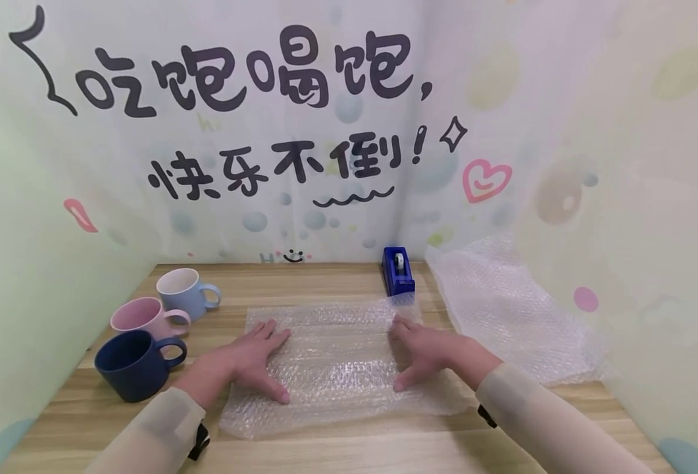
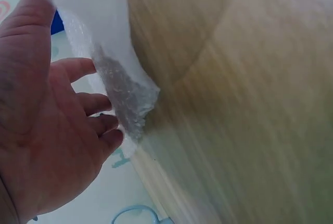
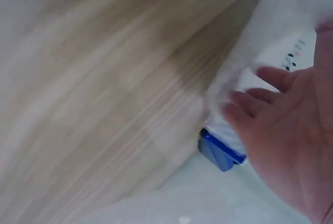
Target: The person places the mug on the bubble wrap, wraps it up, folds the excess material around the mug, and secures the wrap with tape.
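Note:
A clear sheet of bubble wrap lies across the middle of the wooden table. On its left part rests my left hand, fingers spread and thumb toward the near side. My right hand touches the right part of the same sheet, thumb and fingers apart. The left wrist view shows the fingertips of the left hand against the edge of the wrap. In the right wrist view the fingers of the right hand are at the wrap's border, slightly blurred. Neither hand grips anything.
A light blue mug, a pink mug and a navy mug stand at the left. Behind the wrap is a blue tape dispenser. Another bubble wrap sheet leans up the right wall.

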`<act>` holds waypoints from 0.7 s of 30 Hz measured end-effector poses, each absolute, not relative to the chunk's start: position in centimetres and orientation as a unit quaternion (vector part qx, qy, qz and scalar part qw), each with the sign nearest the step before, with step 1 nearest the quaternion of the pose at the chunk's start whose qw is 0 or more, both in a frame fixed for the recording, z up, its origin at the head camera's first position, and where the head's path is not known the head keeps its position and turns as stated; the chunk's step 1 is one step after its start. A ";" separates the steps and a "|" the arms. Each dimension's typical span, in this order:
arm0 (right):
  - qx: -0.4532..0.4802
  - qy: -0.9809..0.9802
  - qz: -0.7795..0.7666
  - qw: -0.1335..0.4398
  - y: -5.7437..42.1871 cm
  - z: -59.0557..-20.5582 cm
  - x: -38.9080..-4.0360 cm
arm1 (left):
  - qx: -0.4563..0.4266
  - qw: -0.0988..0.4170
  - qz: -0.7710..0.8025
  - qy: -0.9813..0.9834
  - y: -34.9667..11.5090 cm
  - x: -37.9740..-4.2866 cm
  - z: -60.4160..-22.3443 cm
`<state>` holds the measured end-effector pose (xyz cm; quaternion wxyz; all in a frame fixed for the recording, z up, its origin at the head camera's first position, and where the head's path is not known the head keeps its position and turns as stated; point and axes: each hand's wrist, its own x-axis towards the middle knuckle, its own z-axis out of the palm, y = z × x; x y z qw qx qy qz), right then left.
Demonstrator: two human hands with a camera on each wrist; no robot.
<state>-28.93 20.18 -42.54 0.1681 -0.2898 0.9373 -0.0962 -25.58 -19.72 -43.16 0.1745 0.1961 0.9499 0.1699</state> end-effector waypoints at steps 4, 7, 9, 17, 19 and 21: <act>-0.256 0.936 -0.095 0.221 19.7 -42.3 -29.2 | 0.193 0.178 0.179 0.948 -19.9 -25.6 -43.5; -0.241 0.937 -0.093 0.234 19.3 -42.2 -29.4 | 0.196 0.169 0.182 0.949 -20.1 -25.6 -43.6; -0.235 0.938 -0.095 0.235 19.1 -42.3 -29.5 | 0.196 0.163 0.186 0.949 -20.3 -25.6 -43.7; -0.214 0.939 -0.113 0.246 19.3 -42.8 -29.6 | 0.195 0.163 0.195 0.947 -20.3 -25.7 -44.2; -0.214 0.938 -0.113 0.247 19.4 -42.8 -29.6 | 0.192 0.165 0.198 0.947 -20.2 -25.6 -44.4; -0.217 0.938 -0.114 0.245 19.4 -42.7 -29.6 | 0.193 0.162 0.200 0.947 -20.2 -25.6 -44.4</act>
